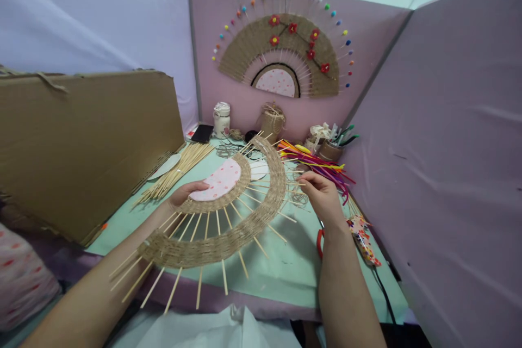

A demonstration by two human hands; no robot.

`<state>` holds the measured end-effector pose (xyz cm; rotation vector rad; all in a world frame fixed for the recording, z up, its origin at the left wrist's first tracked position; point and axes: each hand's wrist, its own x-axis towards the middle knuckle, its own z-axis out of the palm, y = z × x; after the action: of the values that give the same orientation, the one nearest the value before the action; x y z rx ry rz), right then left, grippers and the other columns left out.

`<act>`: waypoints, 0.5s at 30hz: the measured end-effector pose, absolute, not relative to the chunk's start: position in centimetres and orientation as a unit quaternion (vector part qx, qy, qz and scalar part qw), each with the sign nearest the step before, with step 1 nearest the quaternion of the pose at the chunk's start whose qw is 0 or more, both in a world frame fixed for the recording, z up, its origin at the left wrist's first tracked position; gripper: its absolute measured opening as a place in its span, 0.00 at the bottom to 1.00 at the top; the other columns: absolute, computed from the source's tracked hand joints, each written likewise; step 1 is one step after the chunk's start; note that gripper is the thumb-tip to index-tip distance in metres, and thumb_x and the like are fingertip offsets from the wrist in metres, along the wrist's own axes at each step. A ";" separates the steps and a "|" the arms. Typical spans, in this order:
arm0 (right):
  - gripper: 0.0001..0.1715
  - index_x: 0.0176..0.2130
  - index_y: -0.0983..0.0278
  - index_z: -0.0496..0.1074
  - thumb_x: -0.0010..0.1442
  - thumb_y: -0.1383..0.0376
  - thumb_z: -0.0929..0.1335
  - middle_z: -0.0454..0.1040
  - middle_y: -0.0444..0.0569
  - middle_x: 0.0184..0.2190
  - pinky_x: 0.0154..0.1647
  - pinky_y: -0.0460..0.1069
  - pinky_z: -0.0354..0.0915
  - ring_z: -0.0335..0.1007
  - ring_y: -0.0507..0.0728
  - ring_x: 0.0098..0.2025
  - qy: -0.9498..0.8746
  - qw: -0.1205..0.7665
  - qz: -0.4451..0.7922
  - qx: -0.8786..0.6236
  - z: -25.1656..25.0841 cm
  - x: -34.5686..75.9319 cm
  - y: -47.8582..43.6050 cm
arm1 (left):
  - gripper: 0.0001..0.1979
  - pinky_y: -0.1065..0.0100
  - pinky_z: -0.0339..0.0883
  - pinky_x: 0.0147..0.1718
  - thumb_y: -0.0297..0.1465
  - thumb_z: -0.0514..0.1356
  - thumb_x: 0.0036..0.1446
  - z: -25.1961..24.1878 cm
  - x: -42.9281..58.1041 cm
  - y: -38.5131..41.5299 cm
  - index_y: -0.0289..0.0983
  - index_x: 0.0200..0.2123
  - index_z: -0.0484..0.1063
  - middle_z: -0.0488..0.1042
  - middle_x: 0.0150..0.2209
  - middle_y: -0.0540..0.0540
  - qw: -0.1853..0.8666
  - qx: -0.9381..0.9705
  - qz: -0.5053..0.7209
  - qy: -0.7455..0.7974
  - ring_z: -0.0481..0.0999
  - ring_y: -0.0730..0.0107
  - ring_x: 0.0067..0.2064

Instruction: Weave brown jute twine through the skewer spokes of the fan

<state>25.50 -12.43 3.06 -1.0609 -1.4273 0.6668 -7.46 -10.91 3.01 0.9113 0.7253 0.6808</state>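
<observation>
A half-round woven fan (248, 224) of thin wooden sticks and twine is held tilted above the table. Its inner half circle (220, 179) is covered in white cloth with pink dots. My left hand (187, 191) grips the fan at this inner part, thumb on top and the other fingers hidden beneath. At the fan's right side, my right hand (322, 196) pinches the outer end of one stick (300, 184) between thumb and fingers. Loose twine (299, 197) lies on the table behind that hand; whether it holds any twine as well I cannot make out.
A finished fan (240, 46) with red flowers hangs on the back wall. Loose sticks (175, 171) and a cardboard sheet (89, 147) are left. Coloured pipe cleaners (322, 166), a pen pot (330, 149) and a patterned glue gun (364, 242) with a cord are right. Red-handled scissors (319, 243) lie beside my right forearm.
</observation>
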 end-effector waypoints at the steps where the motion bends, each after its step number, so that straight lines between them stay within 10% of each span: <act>1: 0.09 0.28 0.63 0.72 0.50 0.59 0.69 0.70 0.45 0.27 0.29 0.47 0.58 0.63 0.52 0.29 -0.613 0.576 0.283 -0.461 3.0 25.3 -12.4 | 0.20 0.59 0.70 0.35 0.36 0.59 0.49 2.8 -7.5 -10.7 0.32 0.45 0.73 0.79 0.31 0.40 0.793 0.408 0.309 0.330 0.78 0.51 0.33; 15: 0.10 0.29 0.64 0.72 0.56 0.60 0.66 0.70 0.46 0.27 0.33 0.48 0.59 0.63 0.53 0.30 -0.670 0.526 0.098 -0.515 3.0 24.9 -12.1 | 0.24 0.64 0.71 0.35 0.32 0.63 0.45 4.6 -6.4 -11.1 0.33 0.48 0.72 0.80 0.32 0.41 0.789 0.385 0.320 0.357 0.79 0.54 0.34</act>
<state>24.89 -12.13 2.98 -1.2305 -1.6029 0.2341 -6.40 -11.13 4.58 0.8293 0.7698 0.6883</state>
